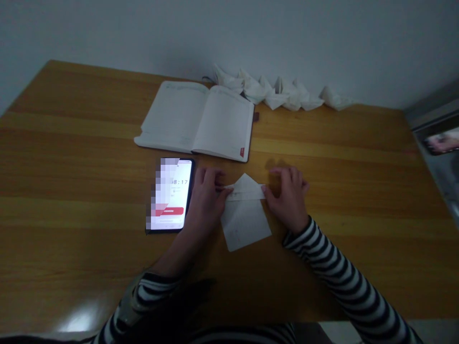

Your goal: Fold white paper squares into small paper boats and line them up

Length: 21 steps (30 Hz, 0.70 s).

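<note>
A partly folded sheet of white paper (pixel 245 222) lies on the table, with a peak at its far end and a folded strip across its middle. At the strip's left end, my left hand (pixel 211 196) pinches the paper between thumb and fingers. My right hand (pixel 289 195) has its thumb on the strip's right end; its index finger reaches forward, a little apart from the thumb. Just left of my left hand is a lit phone (pixel 170 196) with a red button on its screen.
An open notebook (pixel 224 122) lies beyond the phone. Several folded white paper boats (pixel 276 93) stand in a row along the wall at the back. The wooden table (pixel 358 191) ends at the right, where another screen (pixel 444 142) shows.
</note>
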Each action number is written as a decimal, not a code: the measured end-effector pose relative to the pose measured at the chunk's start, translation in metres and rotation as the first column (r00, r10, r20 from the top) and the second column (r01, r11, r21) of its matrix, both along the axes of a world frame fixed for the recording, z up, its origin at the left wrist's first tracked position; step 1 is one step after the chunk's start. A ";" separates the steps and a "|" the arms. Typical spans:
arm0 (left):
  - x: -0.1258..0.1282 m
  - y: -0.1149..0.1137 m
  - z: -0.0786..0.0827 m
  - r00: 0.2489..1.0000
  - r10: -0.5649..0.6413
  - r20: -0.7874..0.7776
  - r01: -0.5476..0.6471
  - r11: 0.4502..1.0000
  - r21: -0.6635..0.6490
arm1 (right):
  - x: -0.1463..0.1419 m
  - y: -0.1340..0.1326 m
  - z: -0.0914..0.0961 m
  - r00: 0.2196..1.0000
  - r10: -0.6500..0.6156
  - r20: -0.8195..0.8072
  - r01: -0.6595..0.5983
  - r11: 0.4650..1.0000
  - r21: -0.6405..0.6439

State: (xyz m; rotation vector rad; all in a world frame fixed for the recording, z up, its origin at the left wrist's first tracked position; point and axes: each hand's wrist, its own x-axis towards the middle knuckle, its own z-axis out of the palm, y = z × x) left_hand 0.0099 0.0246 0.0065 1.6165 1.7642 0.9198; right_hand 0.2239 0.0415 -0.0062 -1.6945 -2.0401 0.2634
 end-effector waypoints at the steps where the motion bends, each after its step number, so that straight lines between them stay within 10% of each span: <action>1: 0.000 0.000 0.000 1.000 -0.001 -0.001 0.001 1.000 -0.006 | 0.007 -0.001 -0.001 1.000 -0.020 -0.007 0.020 1.000 0.008; 7: -0.001 0.001 0.002 1.000 -0.006 -0.015 0.006 1.000 -0.025 | 0.023 -0.014 0.012 0.986 -0.092 -0.136 0.108 0.988 0.111; 13: -0.001 0.000 -0.002 1.000 -0.006 -0.030 0.007 1.000 0.021 | -0.017 -0.044 0.024 0.928 0.368 0.054 -0.367 0.930 -0.026; 21: -0.010 0.001 0.006 0.991 0.051 -0.126 -0.036 0.992 0.119 | -0.029 -0.052 0.009 0.917 0.386 0.105 -0.365 0.915 -0.171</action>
